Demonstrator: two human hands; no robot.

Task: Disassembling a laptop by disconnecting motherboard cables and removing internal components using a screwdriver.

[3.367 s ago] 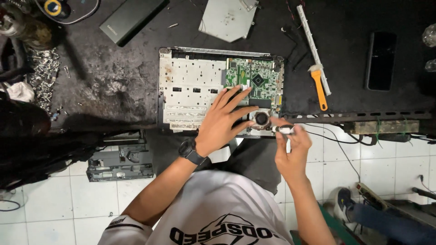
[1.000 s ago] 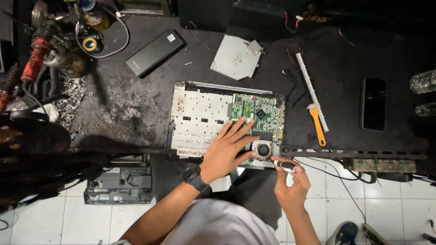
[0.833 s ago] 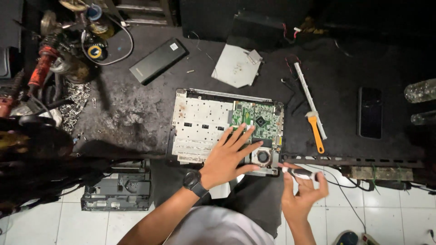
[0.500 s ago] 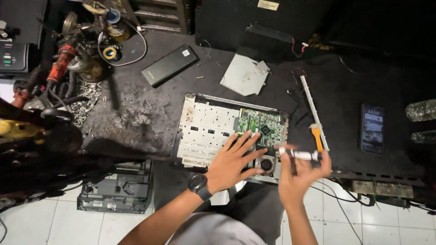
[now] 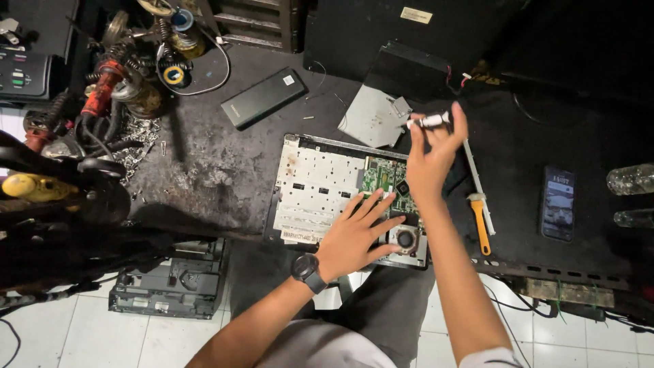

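An opened laptop chassis (image 5: 320,187) lies on the dark workbench, showing its metal plate, a green circuit board (image 5: 383,176) and a round fan (image 5: 406,238). My left hand (image 5: 355,235), with a black watch on the wrist, lies flat on the chassis beside the fan, fingers spread. My right hand (image 5: 436,157) is raised above the chassis's far right corner and pinches a small white tube (image 5: 430,121) between its fingertips.
A grey metal plate (image 5: 371,116) and a black slim box (image 5: 262,97) lie behind the chassis. An orange-handled tool (image 5: 480,221) and a phone (image 5: 557,202) lie to the right. Wire spools and tools crowd the far left; clear bottles (image 5: 630,180) stand at the right edge.
My right hand has lifted the small white tube from beside the fan up and away, over the chassis's far corner. My left hand has stayed flat on the chassis. The view has shifted.
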